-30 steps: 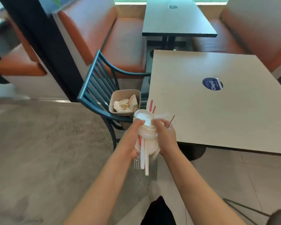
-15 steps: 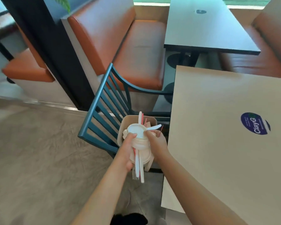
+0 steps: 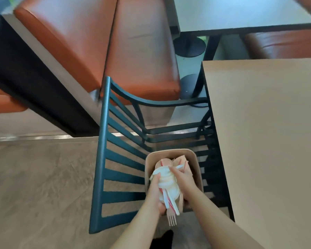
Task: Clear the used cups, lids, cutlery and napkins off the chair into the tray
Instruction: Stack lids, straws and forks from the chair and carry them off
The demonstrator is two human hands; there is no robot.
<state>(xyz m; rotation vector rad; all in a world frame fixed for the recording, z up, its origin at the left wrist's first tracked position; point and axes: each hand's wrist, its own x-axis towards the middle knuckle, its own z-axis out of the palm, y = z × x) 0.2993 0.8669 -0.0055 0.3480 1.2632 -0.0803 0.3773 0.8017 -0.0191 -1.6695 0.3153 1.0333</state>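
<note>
Head view shows your left hand [image 3: 155, 192] and right hand [image 3: 184, 182] clasping the white stack of cups, lids and cutlery [image 3: 168, 184] over the beige cardboard tray [image 3: 196, 159]. Loose wooden fork [image 3: 171, 217] below your hands may slip outside the tray.

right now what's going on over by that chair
A person is clearing up. Both hands, the left hand and the right hand, grip a bundle of white cups and lids with straws and a wooden fork sticking out below. They hold it over the brown tray sitting on the blue chair, not yet let go.
</note>
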